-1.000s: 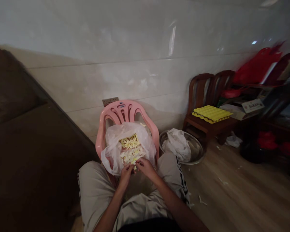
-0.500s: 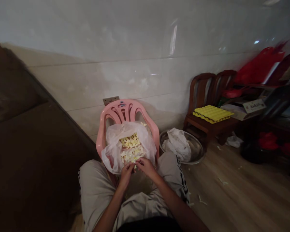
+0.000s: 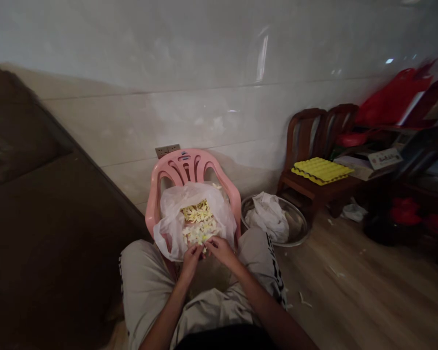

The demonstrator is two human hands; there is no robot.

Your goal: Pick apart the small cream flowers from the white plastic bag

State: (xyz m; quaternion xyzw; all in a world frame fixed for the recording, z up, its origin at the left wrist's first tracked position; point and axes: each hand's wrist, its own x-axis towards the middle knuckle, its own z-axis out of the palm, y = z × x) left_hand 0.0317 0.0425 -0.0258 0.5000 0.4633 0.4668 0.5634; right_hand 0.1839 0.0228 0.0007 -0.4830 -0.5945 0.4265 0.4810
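Note:
My left hand (image 3: 191, 256) and my right hand (image 3: 221, 251) meet at the front edge of the pink plastic chair (image 3: 153, 199). Their fingertips are pinched together on a small pale flower (image 3: 205, 249), mostly covered by the fingers. Just beyond them, a white plastic bag (image 3: 171, 201) lies spread wide on the chair seat. Inside it, yellowish flowers (image 3: 197, 213) are heaped at the back, and whiter flowers (image 3: 200, 231) lie nearer my hands.
To the right, a metal basin (image 3: 299, 226) on the floor holds a whitish bag (image 3: 266, 214). Yellow egg trays (image 3: 321, 171) rest on a wooden chair (image 3: 306, 131). Pale scraps (image 3: 305, 300) are scattered on the wooden floor. A dark panel (image 3: 51, 243) stands at left.
My hands stay together at the chair's front edge, with only slight finger movement. The bag and flowers stay where they were.

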